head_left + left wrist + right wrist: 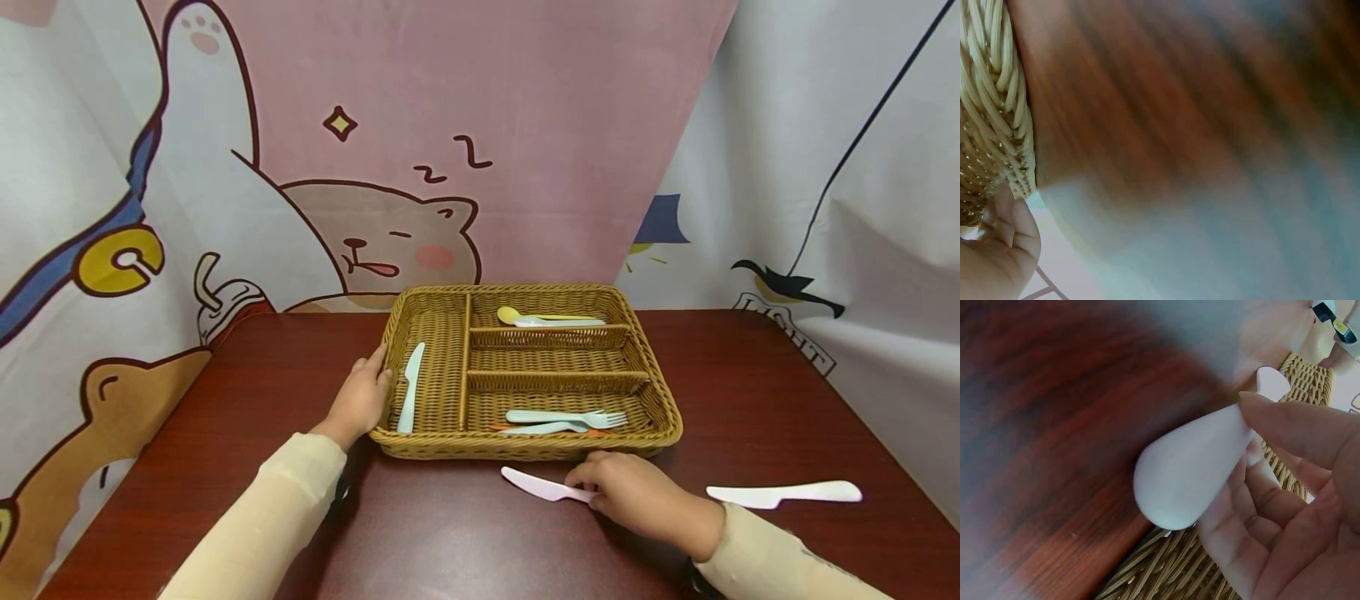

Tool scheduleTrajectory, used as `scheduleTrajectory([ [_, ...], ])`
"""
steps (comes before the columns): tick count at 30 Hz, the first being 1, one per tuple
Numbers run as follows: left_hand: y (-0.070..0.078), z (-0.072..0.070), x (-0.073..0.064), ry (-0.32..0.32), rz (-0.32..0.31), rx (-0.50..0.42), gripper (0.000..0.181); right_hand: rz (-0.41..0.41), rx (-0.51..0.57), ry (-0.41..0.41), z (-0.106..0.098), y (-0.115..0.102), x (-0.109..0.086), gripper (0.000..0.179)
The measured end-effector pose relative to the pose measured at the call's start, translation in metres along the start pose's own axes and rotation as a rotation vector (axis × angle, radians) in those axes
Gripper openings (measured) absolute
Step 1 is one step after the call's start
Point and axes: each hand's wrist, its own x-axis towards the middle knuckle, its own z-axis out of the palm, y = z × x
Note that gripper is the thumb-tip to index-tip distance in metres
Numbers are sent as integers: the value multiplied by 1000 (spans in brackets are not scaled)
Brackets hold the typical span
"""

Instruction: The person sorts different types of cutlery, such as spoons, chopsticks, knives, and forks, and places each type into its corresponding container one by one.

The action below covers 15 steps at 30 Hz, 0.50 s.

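Observation:
My left hand (358,402) holds the left side of a brown woven cutlery basket (525,450), with the thumb at its rim. In the left wrist view, the fingers (1022,219) lie against the wicker wall. Just in front of the basket, my right hand (637,497) pinches a pale pink plastic knife (536,483) by its handle between thumb and fingers. The knife's blade points left, low over the table. The right wrist view shows the rounded handle end sticking out past the thumb; the fingers partly hide the middle of the knife.
A white knife (783,495) lies right of my right hand. In the basket, a pale green knife (411,387) sits in the left compartment, a yellow spoon (508,315) with a pale utensil at the back, and a pale green fork (566,417) with other utensils at the front.

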Motion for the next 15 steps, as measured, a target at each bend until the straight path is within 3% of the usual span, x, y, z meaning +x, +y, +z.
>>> scheduleTrajectory([
  [6, 0, 0, -1, -8, -4, -5, 55, -17, 66, 3, -2, -1, -1, 28],
  [15, 0, 0, -1, -13, -6, -11, 55, -31, 265, 72, -18, -10, 4, 28],
])
